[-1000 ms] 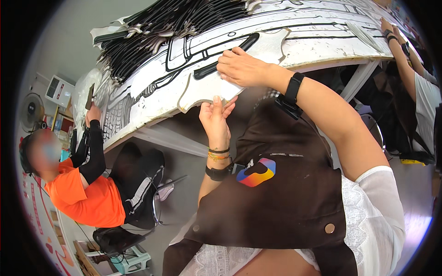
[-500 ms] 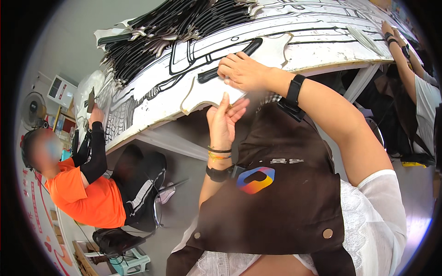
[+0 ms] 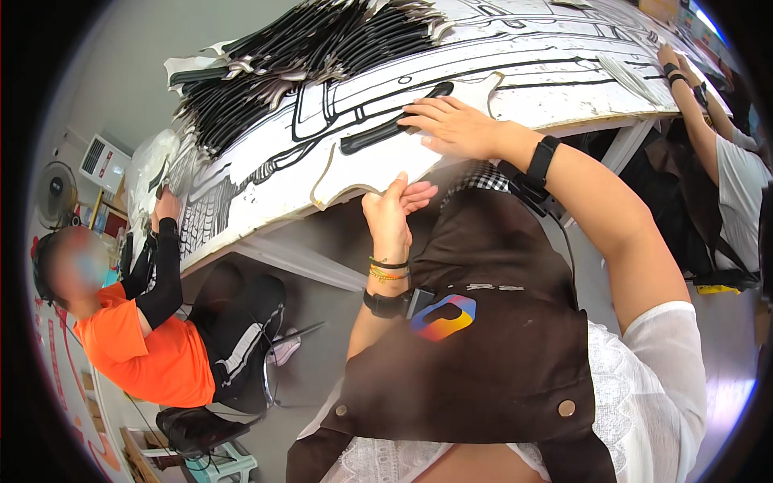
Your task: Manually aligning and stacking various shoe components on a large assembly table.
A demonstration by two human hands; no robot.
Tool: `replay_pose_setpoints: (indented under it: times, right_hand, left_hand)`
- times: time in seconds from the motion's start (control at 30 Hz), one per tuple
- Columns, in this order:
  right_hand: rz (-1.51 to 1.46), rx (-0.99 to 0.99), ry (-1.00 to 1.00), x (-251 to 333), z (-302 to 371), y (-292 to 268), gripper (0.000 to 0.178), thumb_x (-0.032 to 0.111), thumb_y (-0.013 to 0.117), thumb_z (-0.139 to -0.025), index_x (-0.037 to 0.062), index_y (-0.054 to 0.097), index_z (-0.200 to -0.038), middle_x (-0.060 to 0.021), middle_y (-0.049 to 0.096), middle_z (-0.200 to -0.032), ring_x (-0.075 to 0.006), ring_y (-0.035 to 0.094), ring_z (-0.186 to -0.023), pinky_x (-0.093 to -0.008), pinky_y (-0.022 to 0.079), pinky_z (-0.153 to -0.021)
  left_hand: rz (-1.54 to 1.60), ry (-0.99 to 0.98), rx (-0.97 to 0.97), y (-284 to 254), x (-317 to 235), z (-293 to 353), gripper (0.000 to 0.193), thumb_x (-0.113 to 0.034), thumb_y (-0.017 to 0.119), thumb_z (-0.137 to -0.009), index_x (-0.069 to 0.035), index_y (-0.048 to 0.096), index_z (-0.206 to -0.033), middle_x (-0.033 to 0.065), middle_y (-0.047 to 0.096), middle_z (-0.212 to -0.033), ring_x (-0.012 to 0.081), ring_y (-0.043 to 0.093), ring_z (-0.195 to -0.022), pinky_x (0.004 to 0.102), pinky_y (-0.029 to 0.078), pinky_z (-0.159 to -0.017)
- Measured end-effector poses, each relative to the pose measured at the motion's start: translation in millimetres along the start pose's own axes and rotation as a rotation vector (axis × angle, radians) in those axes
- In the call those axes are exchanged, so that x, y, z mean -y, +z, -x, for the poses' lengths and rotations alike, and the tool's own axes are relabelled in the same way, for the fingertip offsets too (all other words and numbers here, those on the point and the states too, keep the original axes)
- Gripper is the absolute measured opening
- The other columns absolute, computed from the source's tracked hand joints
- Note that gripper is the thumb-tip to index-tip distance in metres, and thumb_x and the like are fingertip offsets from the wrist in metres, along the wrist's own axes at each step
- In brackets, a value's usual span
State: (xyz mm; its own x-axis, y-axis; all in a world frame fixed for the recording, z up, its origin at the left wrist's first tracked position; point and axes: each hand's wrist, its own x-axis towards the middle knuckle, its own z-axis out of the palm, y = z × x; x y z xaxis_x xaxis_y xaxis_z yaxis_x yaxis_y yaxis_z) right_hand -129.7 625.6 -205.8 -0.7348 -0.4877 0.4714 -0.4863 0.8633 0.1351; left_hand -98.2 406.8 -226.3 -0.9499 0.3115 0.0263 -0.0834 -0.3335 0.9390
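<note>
A white sheet piece with curved, notched edges lies at the table's near edge. A black padded strip runs along it, partly covered by my right hand. That hand is open, palm down, fingers spread over the strip and the white piece. My left hand is at the near edge, palm turned up. Its thumb rests over the white piece's edge and its fingers extend below, pinching it loosely. The exact contact under the edge is hidden.
Stacked black-strip pieces fill the table's far left. Thin white strips lie at the right on the line-patterned table. A person in an orange shirt works at left; another person's arms reach in at right.
My right hand has moved slightly right along the black strip, its fingers flattening and spreading from a curled pose. My left hand stays at the near edge.
</note>
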Motion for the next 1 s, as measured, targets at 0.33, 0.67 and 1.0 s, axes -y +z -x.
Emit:
replay_pose_setpoints:
  times: [0.33, 0.67, 1.0]
  right_hand:
    - [0.160, -0.116, 0.057, -5.4, 26.4, -5.1, 0.043, 0.031, 0.043, -0.097, 0.0134, 0.049, -0.136, -0.0103, 0.046, -0.143, -0.0272, 0.040, -0.133, -0.0448, 0.030, -0.109]
    - [-0.003, -0.281, 0.052, 62.2, 66.9, -52.6, 0.041, 0.015, 0.066, -0.076, 0.0120, 0.061, -0.116, -0.0035, 0.063, -0.117, -0.0212, 0.056, -0.114, -0.0475, 0.033, -0.108]
    - [-0.304, -0.227, 0.101, 73.4, 61.4, -157.6, 0.014, 0.016, 0.072, -0.072, 0.0071, 0.069, -0.081, -0.0051, 0.060, -0.063, -0.0255, 0.059, -0.067, -0.0451, 0.040, -0.101]
  left_hand:
    - [0.098, -0.044, 0.040, -5.9, 0.9, 4.5, 0.026, -0.014, 0.057, -0.094, 0.011, 0.061, -0.090, 0.0216, 0.070, -0.080, 0.0289, 0.072, -0.069, 0.0273, 0.057, -0.057]
    - [0.363, -0.262, 0.028, -45.1, -29.4, 31.9, 0.012, -0.010, 0.060, -0.092, 0.001, 0.064, -0.089, 0.0162, 0.071, -0.075, 0.0258, 0.070, -0.061, 0.0307, 0.057, -0.054]
    - [0.010, 0.439, 0.154, -75.9, -80.0, 69.2, 0.078, -0.058, 0.025, -0.101, 0.012, 0.057, -0.103, 0.0209, 0.066, -0.076, 0.0268, 0.063, -0.058, 0.0333, 0.053, -0.055]
